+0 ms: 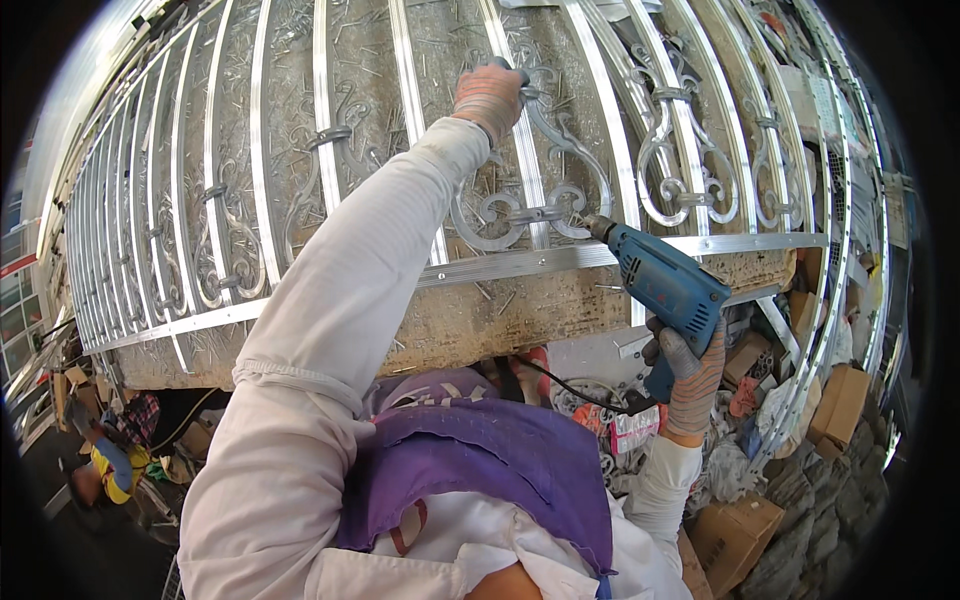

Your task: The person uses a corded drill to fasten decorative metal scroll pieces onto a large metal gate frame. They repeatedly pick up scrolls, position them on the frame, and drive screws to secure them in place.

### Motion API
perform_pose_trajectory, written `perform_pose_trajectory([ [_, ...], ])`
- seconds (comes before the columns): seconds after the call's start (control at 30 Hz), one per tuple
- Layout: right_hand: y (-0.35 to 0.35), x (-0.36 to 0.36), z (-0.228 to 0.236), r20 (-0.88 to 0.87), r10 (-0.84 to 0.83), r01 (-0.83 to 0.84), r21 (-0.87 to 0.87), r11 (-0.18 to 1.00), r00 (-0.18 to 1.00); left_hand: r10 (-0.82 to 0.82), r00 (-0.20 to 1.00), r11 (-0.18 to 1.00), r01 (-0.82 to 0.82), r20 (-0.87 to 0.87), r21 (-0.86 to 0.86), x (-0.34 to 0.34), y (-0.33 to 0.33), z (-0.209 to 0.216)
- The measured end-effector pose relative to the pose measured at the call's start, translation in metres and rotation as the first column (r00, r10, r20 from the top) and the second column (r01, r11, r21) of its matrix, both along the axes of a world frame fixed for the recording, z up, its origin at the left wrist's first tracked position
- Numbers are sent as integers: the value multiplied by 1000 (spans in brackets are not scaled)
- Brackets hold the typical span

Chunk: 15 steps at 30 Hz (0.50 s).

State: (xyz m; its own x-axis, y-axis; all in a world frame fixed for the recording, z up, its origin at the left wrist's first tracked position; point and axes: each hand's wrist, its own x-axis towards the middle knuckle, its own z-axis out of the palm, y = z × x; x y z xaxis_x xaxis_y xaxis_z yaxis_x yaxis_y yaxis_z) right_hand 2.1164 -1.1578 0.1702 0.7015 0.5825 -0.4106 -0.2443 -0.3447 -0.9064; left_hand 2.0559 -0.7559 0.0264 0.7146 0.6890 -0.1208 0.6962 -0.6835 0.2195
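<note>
My right hand [692, 370], in a striped glove with grey fingertips, is wrapped round the grip of a blue corded power drill [668, 280]. The drill's chuck points up and left, its tip beside the lower right curl of a silver scroll ornament [580, 155]. That ornament lies across an upright bar [527, 160] of a metal railing. My left hand [490, 98], gloved as well, reaches far over the railing and closes on the top of the ornament by the bar. Its fingertips are partly hidden. A collar [535, 215] joins the ornament's lower curls.
The railing's bottom rail [515, 262] runs along the near edge of a worn worktable [450, 335] strewn with screws and metal shavings. The drill's black cord [570, 390] hangs below. Cardboard boxes [735, 540] stand at right. Another person [110, 465] is at lower left.
</note>
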Motion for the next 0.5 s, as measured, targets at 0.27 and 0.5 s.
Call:
perform_pose_trajectory([
  [0.27, 7, -2, 7, 24, -28, 29, -47, 998, 999, -62, 993, 998, 61, 101, 13, -4, 0, -2],
  [0.5, 19, -6, 17, 37, -55, 56, -26, 998, 998, -83, 992, 997, 82, 93, 10, -4, 1, 0],
])
